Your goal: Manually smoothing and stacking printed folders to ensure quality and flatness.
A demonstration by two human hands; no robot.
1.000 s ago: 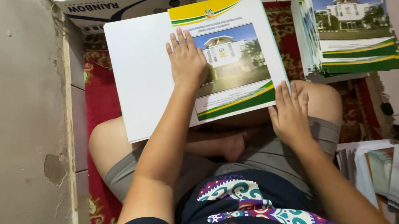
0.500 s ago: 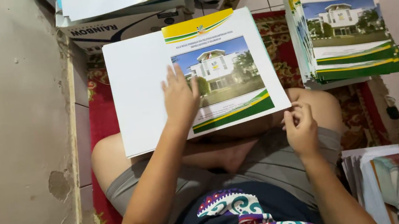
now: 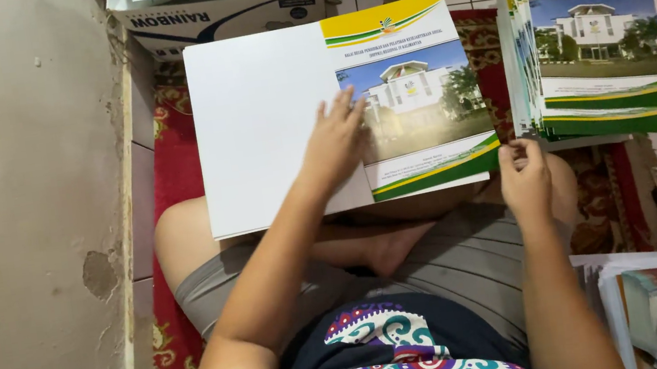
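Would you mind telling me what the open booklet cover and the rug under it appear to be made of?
The booklet cover under the left hand looks like glossy coated card: it lies stiff, with a pale sheen across the printed photo. The red rug seems to be woven textile, matte and patterned.

right hand [image 3: 524,180] lifted off the cover sheet [image 3: 336,111], fingers curled at its corner, sheet shifted slightly up-left
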